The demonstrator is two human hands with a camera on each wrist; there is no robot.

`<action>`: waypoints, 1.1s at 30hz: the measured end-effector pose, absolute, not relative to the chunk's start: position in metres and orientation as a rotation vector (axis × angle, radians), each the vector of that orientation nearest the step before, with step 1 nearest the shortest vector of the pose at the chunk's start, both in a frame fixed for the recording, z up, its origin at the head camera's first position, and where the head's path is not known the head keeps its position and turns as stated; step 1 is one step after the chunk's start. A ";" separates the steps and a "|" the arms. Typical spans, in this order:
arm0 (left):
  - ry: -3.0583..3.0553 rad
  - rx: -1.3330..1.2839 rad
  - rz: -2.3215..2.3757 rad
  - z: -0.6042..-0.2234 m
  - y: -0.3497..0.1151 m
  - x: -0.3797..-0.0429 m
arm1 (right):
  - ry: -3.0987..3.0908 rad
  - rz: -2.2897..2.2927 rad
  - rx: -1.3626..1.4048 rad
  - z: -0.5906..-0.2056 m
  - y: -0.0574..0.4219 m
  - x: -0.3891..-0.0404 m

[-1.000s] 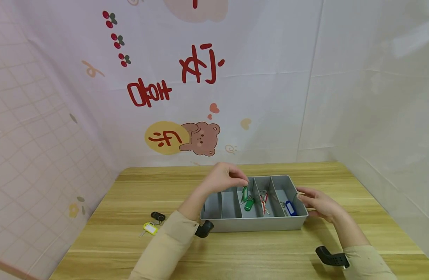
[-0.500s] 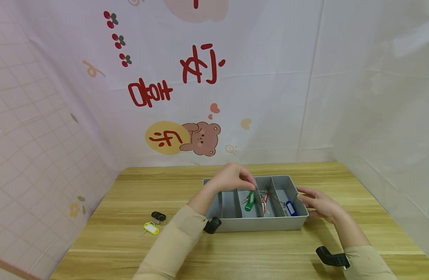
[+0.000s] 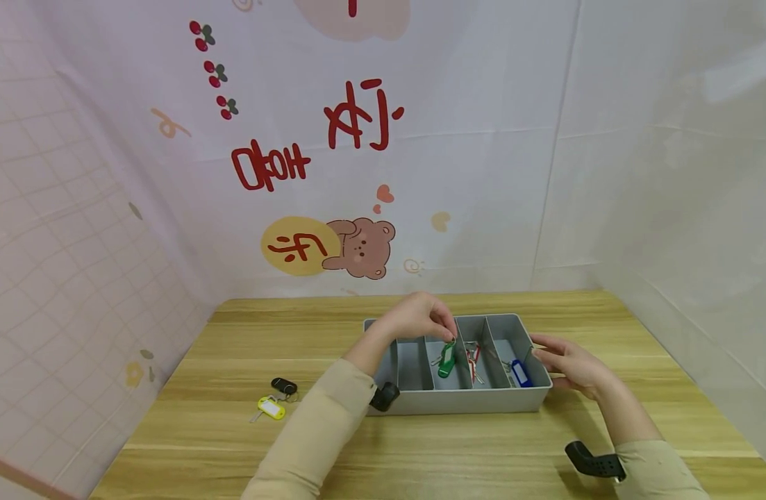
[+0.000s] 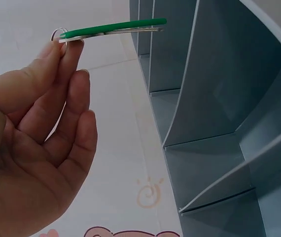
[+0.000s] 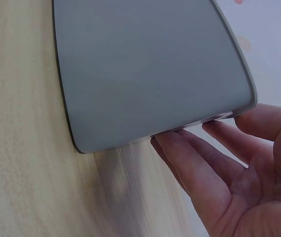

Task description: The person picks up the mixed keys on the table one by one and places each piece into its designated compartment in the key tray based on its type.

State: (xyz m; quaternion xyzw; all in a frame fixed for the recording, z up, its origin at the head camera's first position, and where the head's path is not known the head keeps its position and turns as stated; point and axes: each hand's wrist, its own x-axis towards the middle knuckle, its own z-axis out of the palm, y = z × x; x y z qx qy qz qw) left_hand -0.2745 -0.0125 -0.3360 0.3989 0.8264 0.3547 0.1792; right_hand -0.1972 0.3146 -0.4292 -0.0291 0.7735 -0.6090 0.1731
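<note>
Thumb and fingertips of my left hand [image 3: 419, 318] pinch the ring of a green key tag [image 4: 116, 27], held over the middle compartment of a grey divided box [image 3: 460, 401]. A key [image 4: 125, 31] hangs along the tag, seen edge-on in the left wrist view. In the head view, the held tag overlaps green in the compartment, so a second tag there cannot be told apart. At the box's right end, my right hand [image 3: 570, 362] holds the wall, thumb at the rim and fingers against the outside [image 5: 194, 168].
Red-tagged keys [image 3: 473, 360] lie in the compartment to the right, and a blue-tagged key [image 3: 520, 373] is in the rightmost one. On the wooden table [image 3: 458, 451], left of the box, are a black tag [image 3: 284, 385] and a yellow-tagged key [image 3: 271, 407].
My left hand has moved right and slightly down with the green key tag, mostly in the first half second. My right hand stays at the box's end.
</note>
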 end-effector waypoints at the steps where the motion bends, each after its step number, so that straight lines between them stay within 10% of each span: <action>1: 2.337 1.128 0.993 -0.337 -0.012 -0.275 | 2.194 -1.727 -0.086 -0.429 0.315 -0.197; 33: 2.457 1.128 0.880 -0.347 -0.019 -0.275 | 2.217 -1.716 -0.071 -0.434 0.315 -0.196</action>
